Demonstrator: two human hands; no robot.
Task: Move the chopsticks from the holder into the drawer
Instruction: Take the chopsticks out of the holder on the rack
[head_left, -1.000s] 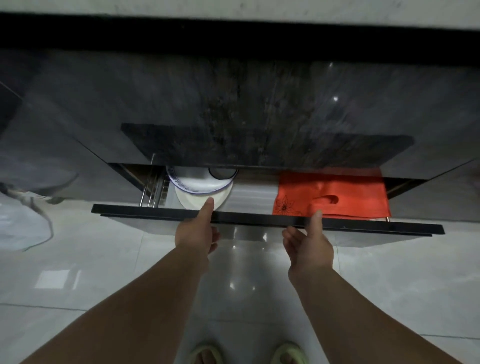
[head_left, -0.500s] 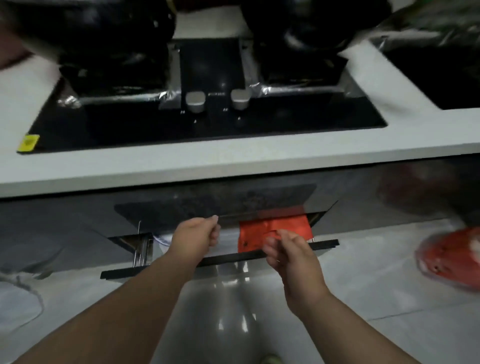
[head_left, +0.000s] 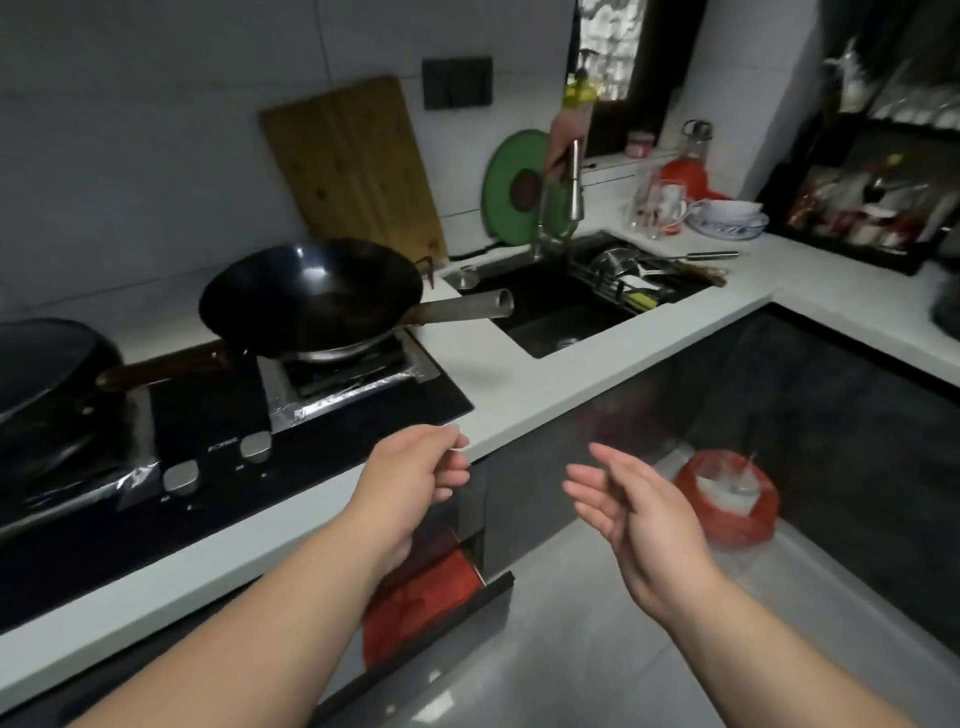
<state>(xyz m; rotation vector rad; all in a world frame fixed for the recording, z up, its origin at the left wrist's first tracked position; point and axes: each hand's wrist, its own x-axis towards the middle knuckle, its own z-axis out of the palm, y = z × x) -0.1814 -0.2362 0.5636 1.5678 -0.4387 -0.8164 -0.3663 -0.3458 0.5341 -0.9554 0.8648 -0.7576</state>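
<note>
The drawer (head_left: 460, 605) under the hob stands pulled out at the bottom centre, with a red cloth (head_left: 421, 597) lying inside it. My left hand (head_left: 410, 478) hovers above the counter edge with loosely curled fingers and holds nothing. To its right, over the floor, my right hand (head_left: 634, 514) is spread palm-up and empty. A metal drainer rack (head_left: 639, 280) lies across the sink (head_left: 561, 317), and thin brown sticks (head_left: 698, 271) rest at its right end. I cannot tell whether these are the chopsticks. No clear chopstick holder shows.
A black wok (head_left: 311, 296) sits on the gas hob (head_left: 208, 431), its handle reaching toward the sink. A wooden board (head_left: 353, 166) leans on the wall. Bowls and a plate (head_left: 727, 215) stand at the counter corner. A red-bagged bin (head_left: 727, 499) stands on the floor.
Both hands have let go of the drawer front and risen to counter height. The view has swung up and right, from the drawer to the hob and sink.
</note>
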